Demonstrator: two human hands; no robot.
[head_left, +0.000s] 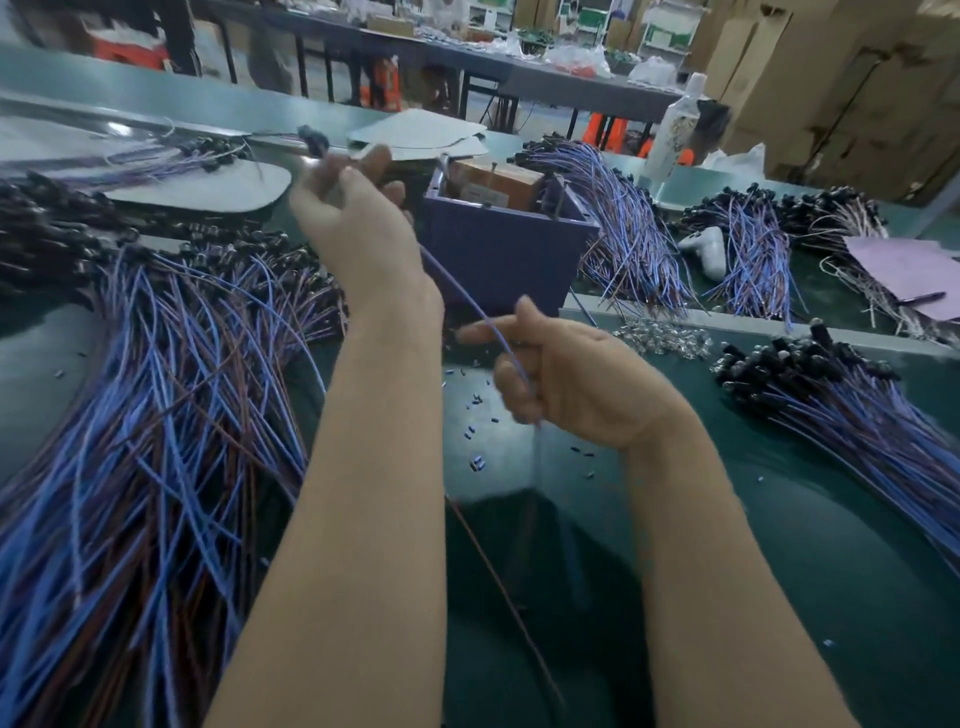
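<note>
Item: one blue wire (464, 299) with a black end cap (313, 139), held taut in the air between two hands over a green surface (779, 519).

Detail: the left hand (358, 223) is raised, its fingers curled round the wire's upper part, with the cap sticking out above them. The right hand (571, 379) sits lower and nearer, its fingers closed on the wire's lower part, forefinger reaching out to the left. The grip is somewhat blurred. A thin brown strand (493, 571) trails down below the right hand. Behind the wire stands a blue box (498, 260). A large heap of blue and brown wires (171, 415) lies at left, a capped bundle (857, 415) at right, and a small pile of clear parts (660, 338) just beyond the right hand. Tiny blue offcuts (475, 405) are scattered on the surface under the hands.
</note>
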